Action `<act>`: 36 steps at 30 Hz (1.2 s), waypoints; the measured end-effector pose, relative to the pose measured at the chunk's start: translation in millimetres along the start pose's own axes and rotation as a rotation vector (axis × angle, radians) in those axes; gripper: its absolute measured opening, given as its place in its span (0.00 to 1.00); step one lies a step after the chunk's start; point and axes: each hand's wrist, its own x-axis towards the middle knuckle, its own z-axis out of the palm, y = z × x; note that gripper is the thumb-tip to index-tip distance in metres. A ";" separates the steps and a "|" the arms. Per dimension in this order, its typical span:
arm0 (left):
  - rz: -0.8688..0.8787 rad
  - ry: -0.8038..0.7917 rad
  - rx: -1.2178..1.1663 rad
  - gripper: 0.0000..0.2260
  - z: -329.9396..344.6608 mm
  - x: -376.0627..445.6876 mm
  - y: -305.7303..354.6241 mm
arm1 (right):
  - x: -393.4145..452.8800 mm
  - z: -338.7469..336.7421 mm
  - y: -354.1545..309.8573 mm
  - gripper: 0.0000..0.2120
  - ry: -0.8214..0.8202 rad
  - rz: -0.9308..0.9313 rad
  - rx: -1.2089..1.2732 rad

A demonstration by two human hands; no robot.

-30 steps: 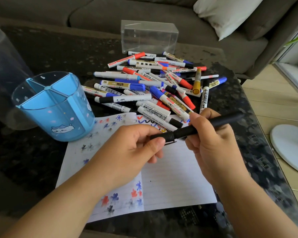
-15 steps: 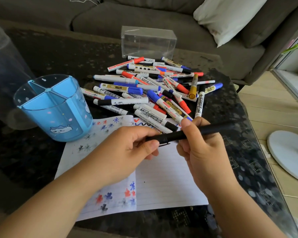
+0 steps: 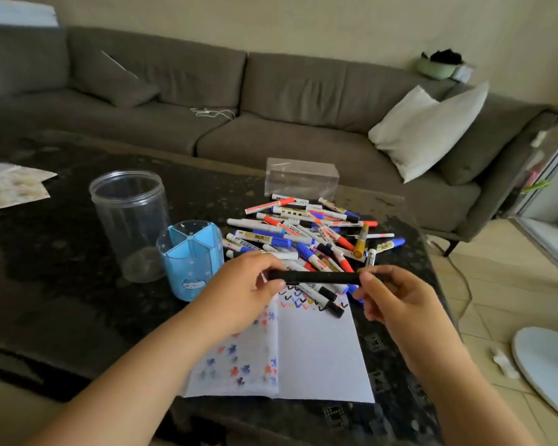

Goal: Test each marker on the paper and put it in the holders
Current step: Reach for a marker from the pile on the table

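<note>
Far left on the dark table (image 3: 62, 259) you have a sheet of patterned paper (image 3: 10, 186), cut off by the frame edge. Next, a clear round jar (image 3: 131, 225), upright, and just near-right of it a blue divided holder (image 3: 192, 259) with a small cartoon figure on its wall. Your left hand (image 3: 242, 292) pinches one end of a black marker (image 3: 314, 277); the marker is plain matte black, capped, held level in the air above the far edge of the white paper (image 3: 316, 355), which carries rows of coloured check marks and star doodles. Behind lies the marker pile (image 3: 310, 236), red, blue, black and one gold, with barrel printing too small to read; your hands hide its near edge. Beyond the pile sits a clear rectangular box (image 3: 302, 178). Your right hand (image 3: 390, 297) pinches the marker's other end with thumb and fingertips. Far right, a white round base (image 3: 548, 371) on the floor is cut off by the frame.
</note>
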 end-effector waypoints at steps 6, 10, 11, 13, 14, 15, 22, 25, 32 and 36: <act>-0.037 0.231 0.075 0.08 -47.1 -71.2 -9.0 | -40.6 11.5 -27.8 0.04 -0.037 -0.086 0.001; -0.069 0.387 0.318 0.07 -86.1 -158.2 -40.3 | -75.1 40.8 -47.7 0.04 -0.138 -0.184 -0.028; -0.113 0.393 0.365 0.07 -95.0 -182.6 -50.3 | -84.7 53.2 -52.5 0.03 -0.187 -0.202 -0.043; -0.253 0.385 0.409 0.08 -112.8 -232.3 -67.8 | -103.0 83.4 -58.9 0.02 -0.296 -0.214 -0.042; -0.323 0.387 0.416 0.09 -120.2 -255.3 -74.9 | -111.9 98.5 -60.5 0.02 -0.347 -0.219 -0.033; -0.389 0.399 0.417 0.09 -127.4 -278.8 -81.4 | -121.1 116.4 -61.7 0.02 -0.399 -0.240 -0.031; -0.720 0.529 0.459 0.08 -150.9 -395.4 -117.2 | -188.1 251.3 -46.1 0.04 -0.789 -0.375 -0.143; -0.761 0.534 0.448 0.09 -152.7 -414.1 -124.2 | -212.7 302.0 -34.4 0.10 -0.952 -0.368 -0.295; -0.727 0.526 0.415 0.11 -153.0 -404.7 -133.2 | -218.5 327.0 -18.4 0.23 -1.152 -0.256 -0.480; -0.639 0.495 0.399 0.11 -149.3 -368.7 -125.7 | -187.8 294.4 -23.4 0.14 -1.003 -0.332 -0.421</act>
